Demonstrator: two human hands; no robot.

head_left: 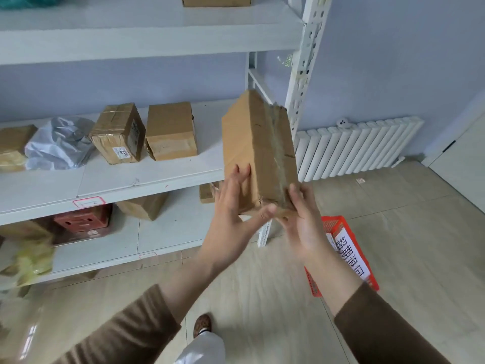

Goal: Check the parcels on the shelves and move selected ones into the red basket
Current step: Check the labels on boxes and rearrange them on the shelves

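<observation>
A white radiator [359, 147] is mounted on the pale blue wall [393, 61], low down and near the floor. The beige tiled floor [393, 232] is seen below it, and a small scrap [360, 180] is lying there.

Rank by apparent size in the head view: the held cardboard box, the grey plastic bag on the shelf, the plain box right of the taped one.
1. Held cardboard box, though it is nearest the camera.
2-3. Grey plastic bag and plain box look alike; unranked.
</observation>
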